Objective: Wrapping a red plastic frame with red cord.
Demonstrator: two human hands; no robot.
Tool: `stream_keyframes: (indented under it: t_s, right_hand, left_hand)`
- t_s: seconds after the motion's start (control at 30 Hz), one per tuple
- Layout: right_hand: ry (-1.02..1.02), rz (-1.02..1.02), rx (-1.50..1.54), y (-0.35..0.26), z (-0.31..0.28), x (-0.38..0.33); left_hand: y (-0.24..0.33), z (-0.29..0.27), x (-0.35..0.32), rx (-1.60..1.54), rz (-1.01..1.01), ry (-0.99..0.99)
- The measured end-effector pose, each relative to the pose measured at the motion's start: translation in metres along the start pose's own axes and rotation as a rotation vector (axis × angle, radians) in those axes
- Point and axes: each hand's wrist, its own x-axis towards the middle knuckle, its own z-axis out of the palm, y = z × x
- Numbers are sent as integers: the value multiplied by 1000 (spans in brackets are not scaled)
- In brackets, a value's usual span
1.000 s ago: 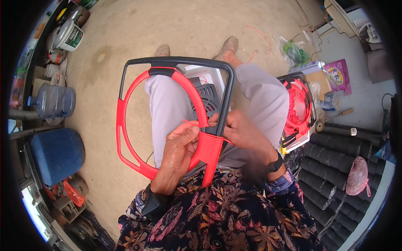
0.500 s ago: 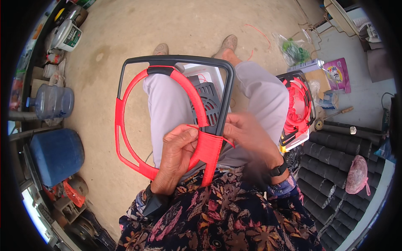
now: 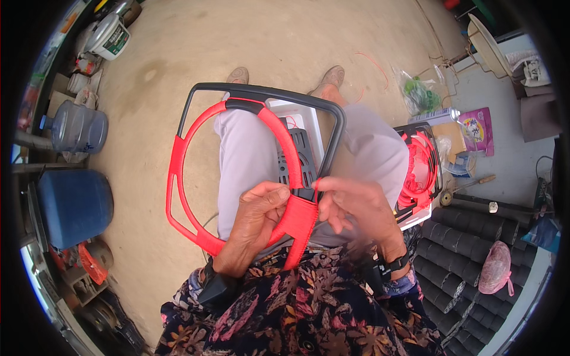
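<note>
A black frame [image 3: 264, 91] with a round inner ring [image 3: 205, 126], largely wound with red strip, rests upright over my lap. My left hand [image 3: 255, 216] is closed, thumb and finger pinching the frame's right side where ring and outer bar meet. Just above the broad red winding [image 3: 301, 215] there, a short stretch of black bar shows bare. A loop of red strip [image 3: 316, 185] crosses the outer bar beside my right hand [image 3: 359, 204]. That hand is blurred, its fingers apart, the forefinger stretched to the loop.
Behind the frame, a white box [image 3: 309, 115] holds a black slotted part [image 3: 304, 151]. To my right lie red-wound frames [image 3: 420, 172] in a box, a purple packet [image 3: 477, 132] and stacked dark rolls [image 3: 442, 261]. A blue drum [image 3: 74, 207] and water bottle [image 3: 77, 127] stand left.
My right hand has opened from a pinch, its fingers spreading. The red end that poked out right of the bar no longer shows. The frame sits slightly farther right in view.
</note>
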Motion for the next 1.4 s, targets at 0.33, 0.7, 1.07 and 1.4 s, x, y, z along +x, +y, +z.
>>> stream_keyframes:
  t_s: [0.33,0.7,1.07,1.4]
  right_hand:
    - [314,-190,-630,11,31,11]
    - [341,-196,-644,25,23,13]
    - [293,-222,-653,24,21,12]
    - [371,-229,-841,20,31,7]
  left_hand:
    - [-3,4,1,52,21,18]
    - [-10,8,-1,157,208,23]
    - [-11,12,-2,286,266,-11]
    - [-13,11,-1,289,286,-33]
